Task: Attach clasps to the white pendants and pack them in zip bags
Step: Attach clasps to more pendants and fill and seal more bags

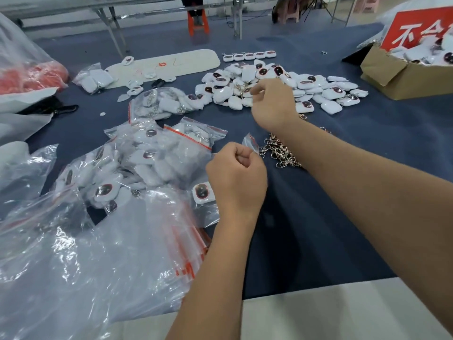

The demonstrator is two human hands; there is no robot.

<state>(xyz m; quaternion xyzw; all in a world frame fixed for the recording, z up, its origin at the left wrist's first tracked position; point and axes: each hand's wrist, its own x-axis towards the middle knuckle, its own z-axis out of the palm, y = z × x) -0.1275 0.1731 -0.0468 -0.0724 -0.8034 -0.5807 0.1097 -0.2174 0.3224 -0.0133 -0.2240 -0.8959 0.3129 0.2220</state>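
A person sits at a table covered in dark blue cloth, seen from above over both bare forearms. The left hand is clenched near the middle of the tabletop, its fingers curled tight; a corner of a small clear zip bag shows just beyond it, but whether the hand grasps it cannot be told. The right hand reaches farther back, fingers bent over the near edge of a loose heap of white pendants; it seems to pinch at something there, though what it grasps is unclear.

Between the two hands, just right of the left fist, lies a small tangle of metal clasps. Toward the left edge sit several filled zip bags with red seal strips, holding pendants that already carry clasps, and nearer the front left corner a stack of empty zip bags. A cardboard box with more pendants stands at the far right corner.

Judging by this, the work is partly done: some bags are packed, yet the loose heap remains large.
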